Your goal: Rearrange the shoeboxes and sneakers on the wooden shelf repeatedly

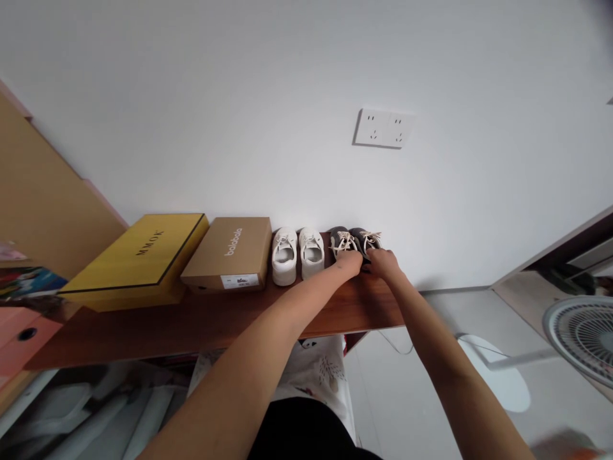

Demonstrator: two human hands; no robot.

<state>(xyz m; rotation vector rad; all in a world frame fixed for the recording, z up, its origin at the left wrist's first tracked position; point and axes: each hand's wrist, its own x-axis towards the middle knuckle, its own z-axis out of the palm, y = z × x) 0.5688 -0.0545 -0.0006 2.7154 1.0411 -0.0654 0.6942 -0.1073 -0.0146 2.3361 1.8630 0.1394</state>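
Observation:
A pair of dark sneakers with pale laces stands side by side on the brown wooden shelf top (306, 319), toes toward the wall. My left hand (350, 260) is closed at the heel of the left dark sneaker (341, 237). Around the heel of the right dark sneaker (368, 239), my right hand (382, 260) is closed too. The hands hide both heels. Just left of them sits a pair of white sneakers, the left white sneaker (284, 271) and the right white sneaker (312, 263), also with toes to the wall.
Left of the shoes lie a brown shoebox (211, 255) and a larger yellow box (138, 255). A pink box (23, 338) is at the far left. A power socket (383, 129) is on the wall. An electric fan (587, 335) stands at the right.

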